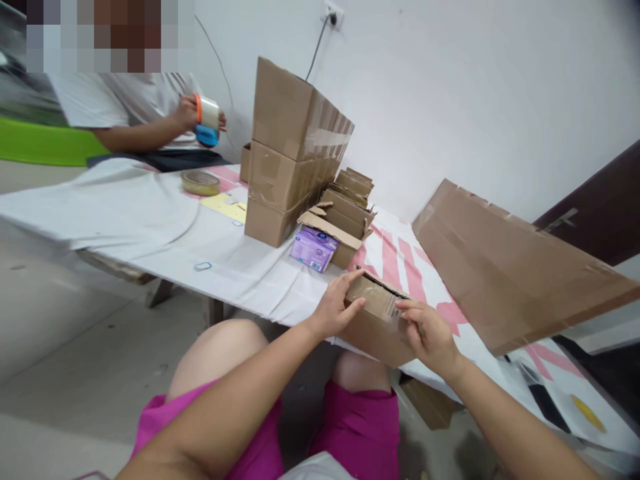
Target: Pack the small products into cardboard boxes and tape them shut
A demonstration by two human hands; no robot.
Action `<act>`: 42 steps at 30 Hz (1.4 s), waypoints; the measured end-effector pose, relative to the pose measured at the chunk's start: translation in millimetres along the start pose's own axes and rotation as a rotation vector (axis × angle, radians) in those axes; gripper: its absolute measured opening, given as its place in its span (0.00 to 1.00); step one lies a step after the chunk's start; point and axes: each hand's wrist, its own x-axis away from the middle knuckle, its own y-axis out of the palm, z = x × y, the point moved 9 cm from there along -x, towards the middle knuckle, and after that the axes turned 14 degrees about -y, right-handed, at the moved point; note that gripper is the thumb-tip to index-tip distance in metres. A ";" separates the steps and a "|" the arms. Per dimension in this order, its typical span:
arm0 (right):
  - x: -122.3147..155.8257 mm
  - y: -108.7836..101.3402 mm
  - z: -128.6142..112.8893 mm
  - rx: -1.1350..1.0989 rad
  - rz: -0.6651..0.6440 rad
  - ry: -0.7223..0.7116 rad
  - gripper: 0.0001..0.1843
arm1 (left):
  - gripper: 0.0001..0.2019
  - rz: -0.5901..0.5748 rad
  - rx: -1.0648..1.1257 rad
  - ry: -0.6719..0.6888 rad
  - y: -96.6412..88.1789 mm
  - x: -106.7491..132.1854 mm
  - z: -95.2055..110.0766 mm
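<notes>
In front of me a small brown cardboard box (pixel 376 330) stands at the near edge of the table, its top flaps almost closed with a dark slit along the far side. Clear tape and a printed patch show on its top. My left hand (pixel 336 303) grips the box's left end, thumb on the top and fingers over the far corner. At the right end, my right hand (pixel 431 337) has its fingers curled against the top edge. A purple printed carton (pixel 314 249) lies just beyond, against an open cardboard box (pixel 347 243).
Stacked closed boxes (pixel 280 160) rise mid-table. A large cardboard sheet or box (pixel 520 273) leans at the right. A tape roll (pixel 200 182) lies at the far left. Across the table, a person's hand (pixel 188 112) holds a tape dispenser (pixel 207 120).
</notes>
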 end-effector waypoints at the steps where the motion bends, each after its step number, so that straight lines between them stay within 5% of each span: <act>1: -1.9 2.2 0.3 -0.037 -0.005 0.003 0.13 | 0.26 -0.001 0.000 0.002 -0.1 0.0 0.2; 11: -15.0 15.3 31.1 -0.227 -0.068 0.200 0.13 | 0.24 -0.011 -0.013 0.016 0.2 -0.5 2.6; 21: -27.5 26.2 53.8 -0.098 -0.128 0.374 0.11 | 0.23 -0.022 -0.002 0.009 0.5 -0.6 1.8; 35: -56.0 38.7 52.5 -0.114 -0.101 0.215 0.05 | 0.22 -0.024 0.006 0.016 -1.4 -0.3 4.0; 42: -63.9 39.5 35.3 0.073 -0.167 0.013 0.08 | 0.22 -0.030 -0.009 0.012 -1.3 -0.3 4.2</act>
